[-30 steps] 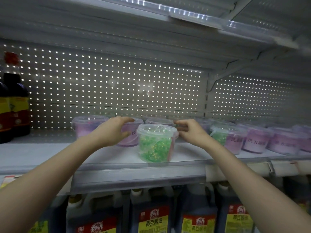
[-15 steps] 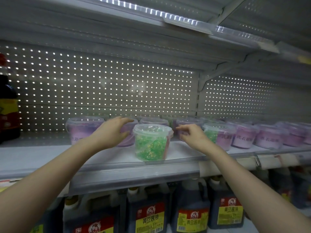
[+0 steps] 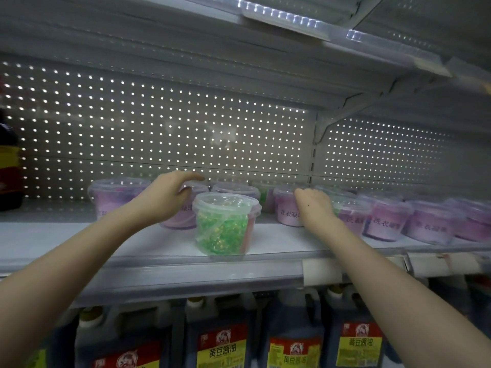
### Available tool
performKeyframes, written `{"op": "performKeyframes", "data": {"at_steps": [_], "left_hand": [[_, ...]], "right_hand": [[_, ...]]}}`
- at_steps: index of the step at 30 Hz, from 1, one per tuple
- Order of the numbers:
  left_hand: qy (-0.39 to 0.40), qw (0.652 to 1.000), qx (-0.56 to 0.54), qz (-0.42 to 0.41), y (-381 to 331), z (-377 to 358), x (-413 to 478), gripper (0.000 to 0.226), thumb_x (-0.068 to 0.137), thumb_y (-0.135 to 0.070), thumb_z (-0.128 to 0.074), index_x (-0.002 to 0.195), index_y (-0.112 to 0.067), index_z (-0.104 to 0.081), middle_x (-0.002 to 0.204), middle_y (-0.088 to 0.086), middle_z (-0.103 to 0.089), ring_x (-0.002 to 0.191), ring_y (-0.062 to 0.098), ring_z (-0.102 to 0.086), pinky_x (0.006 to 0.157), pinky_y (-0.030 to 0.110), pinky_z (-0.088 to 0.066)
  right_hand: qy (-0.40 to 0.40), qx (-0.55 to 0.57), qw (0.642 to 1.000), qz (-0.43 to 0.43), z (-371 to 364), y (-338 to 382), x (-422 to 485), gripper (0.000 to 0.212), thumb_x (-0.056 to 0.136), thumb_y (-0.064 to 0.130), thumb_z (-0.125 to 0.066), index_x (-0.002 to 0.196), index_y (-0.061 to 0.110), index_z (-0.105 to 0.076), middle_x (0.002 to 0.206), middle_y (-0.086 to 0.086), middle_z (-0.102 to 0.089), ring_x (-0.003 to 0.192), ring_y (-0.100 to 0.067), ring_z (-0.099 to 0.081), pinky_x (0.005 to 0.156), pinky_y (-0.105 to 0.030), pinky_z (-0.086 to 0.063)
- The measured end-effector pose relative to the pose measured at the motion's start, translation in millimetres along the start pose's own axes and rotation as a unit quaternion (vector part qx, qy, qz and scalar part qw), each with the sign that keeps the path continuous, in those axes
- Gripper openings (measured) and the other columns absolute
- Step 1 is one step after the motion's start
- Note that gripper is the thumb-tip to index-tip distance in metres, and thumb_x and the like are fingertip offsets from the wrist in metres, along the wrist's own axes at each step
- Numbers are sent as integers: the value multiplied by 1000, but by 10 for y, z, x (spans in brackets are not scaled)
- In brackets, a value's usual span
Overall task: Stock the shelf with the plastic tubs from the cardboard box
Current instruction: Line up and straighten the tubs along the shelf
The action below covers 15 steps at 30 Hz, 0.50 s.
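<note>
A clear tub of green beads (image 3: 222, 226) stands alone near the front edge of the white shelf (image 3: 79, 236). Behind it runs a row of pink tubs with lids. My left hand (image 3: 163, 199) reaches over the pink tub (image 3: 183, 217) just left of and behind the green one, fingers and thumb curved round its lid. My right hand (image 3: 313, 205) grips the rim of another pink tub (image 3: 285, 212) to the right, its fingertips hidden behind the tub. The cardboard box is out of view.
More pink tubs (image 3: 427, 225) line the shelf to the right, and one (image 3: 114, 193) stands at the left. Dark sauce bottles (image 3: 10, 166) stand at the far left. Soy sauce jugs (image 3: 221, 338) fill the shelf below. A perforated back panel (image 3: 159, 134) closes the rear.
My right hand has moved farther back and right onto the pink tub's rim. My left hand stays on its pink tub, fingers raised a little. The green tub has not moved.
</note>
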<state>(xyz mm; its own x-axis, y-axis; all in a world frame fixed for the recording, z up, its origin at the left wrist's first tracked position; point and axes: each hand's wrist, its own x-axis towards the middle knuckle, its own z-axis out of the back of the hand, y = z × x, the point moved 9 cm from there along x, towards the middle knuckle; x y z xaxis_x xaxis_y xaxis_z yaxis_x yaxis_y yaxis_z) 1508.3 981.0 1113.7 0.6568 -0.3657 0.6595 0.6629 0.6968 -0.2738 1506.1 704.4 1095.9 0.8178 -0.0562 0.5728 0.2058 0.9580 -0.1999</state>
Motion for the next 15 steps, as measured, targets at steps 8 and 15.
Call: {"op": "performKeyframes", "data": {"at_steps": [8,15], "left_hand": [[-44,998,-38,-16,-267,174,62,35,94,-5,-45,121,-21,-61,123,-6,-62,109,12,-55,86,23,-36],[-5,997,-77,-16,-542,67,103,27,96,-17,-48,119,-20,-63,118,-6,-64,104,13,-60,85,25,-44]], "right_hand": [[-1,148,988,30,-124,-6,80,36,86,-5,-45,114,17,-50,114,-8,-63,103,-31,-59,81,-40,-49],[-17,-44,999,-6,19,-9,133,47,73,-6,-56,115,16,-52,106,-6,-67,106,-25,-57,90,-34,-32]]}}
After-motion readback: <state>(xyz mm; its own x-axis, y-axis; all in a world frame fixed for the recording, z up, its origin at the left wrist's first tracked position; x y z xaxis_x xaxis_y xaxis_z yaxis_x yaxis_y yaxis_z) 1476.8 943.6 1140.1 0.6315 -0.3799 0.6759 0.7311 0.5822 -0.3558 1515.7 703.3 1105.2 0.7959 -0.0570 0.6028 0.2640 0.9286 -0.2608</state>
